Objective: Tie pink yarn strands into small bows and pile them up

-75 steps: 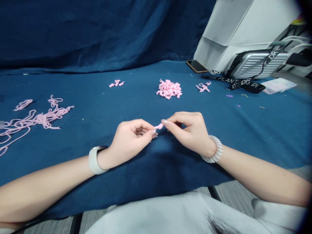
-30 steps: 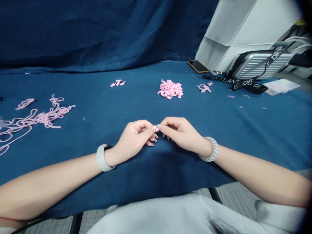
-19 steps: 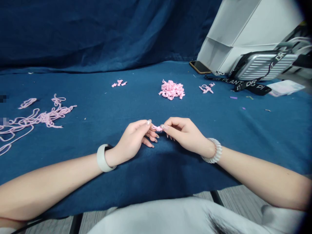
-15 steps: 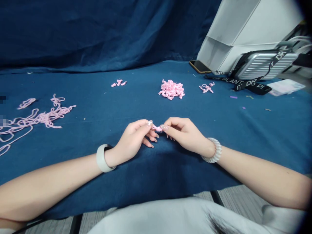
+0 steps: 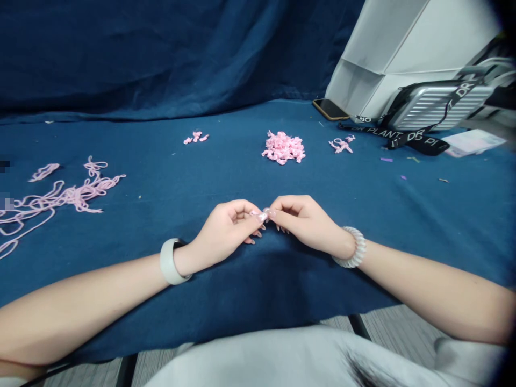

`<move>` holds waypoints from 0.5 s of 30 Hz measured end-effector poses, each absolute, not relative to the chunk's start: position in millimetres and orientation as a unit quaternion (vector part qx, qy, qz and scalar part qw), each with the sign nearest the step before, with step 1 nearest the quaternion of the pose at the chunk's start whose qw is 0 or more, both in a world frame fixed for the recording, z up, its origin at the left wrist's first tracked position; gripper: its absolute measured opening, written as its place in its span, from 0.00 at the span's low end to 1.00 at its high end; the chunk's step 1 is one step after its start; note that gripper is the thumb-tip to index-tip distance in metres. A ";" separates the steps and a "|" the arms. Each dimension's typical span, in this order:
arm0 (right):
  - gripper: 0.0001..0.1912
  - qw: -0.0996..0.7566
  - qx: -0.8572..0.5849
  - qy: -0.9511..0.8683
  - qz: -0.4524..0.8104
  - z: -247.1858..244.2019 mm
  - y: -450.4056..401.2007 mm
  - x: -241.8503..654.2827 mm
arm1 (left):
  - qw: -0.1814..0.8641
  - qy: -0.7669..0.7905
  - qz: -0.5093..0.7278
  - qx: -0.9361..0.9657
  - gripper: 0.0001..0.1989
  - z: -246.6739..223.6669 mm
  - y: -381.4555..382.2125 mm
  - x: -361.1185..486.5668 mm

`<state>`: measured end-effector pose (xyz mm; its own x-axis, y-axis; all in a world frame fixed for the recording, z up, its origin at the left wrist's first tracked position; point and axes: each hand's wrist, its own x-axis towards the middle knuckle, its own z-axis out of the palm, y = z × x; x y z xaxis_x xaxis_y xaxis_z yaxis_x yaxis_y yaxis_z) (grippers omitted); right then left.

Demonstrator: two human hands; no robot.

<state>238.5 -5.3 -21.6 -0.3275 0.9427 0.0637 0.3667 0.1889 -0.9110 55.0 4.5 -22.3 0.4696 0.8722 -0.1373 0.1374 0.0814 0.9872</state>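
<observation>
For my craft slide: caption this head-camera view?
Left hand and right hand pinch a pink yarn piece over blue cloth, a pink heap beyond.

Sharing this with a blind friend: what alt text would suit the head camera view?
Seen from the person's head, a left hand and right hand pinch a small piece of pink yarn over a blue cloth. A pile of pink knots and loose yarn lie beyond.

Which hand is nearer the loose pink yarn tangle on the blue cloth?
Left: the left hand lies right of the loose pink yarn tangle; the right hand lies farther right.
</observation>
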 end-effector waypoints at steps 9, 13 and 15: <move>0.21 0.331 -0.463 -0.694 0.442 -18.9 -4.9 238.0 | 0.595 0.425 0.314 0.606 0.10 -27.4 4.0 53.9; 0.19 0.337 -0.465 -0.675 0.463 -20.2 -4.6 238.5 | 0.628 0.436 0.310 0.566 0.11 -18.9 9.8 54.1; 0.17 0.338 -0.468 -0.659 0.482 -21.4 -4.2 238.4 | 0.642 0.455 0.321 0.528 0.11 -4.3 22.5 47.8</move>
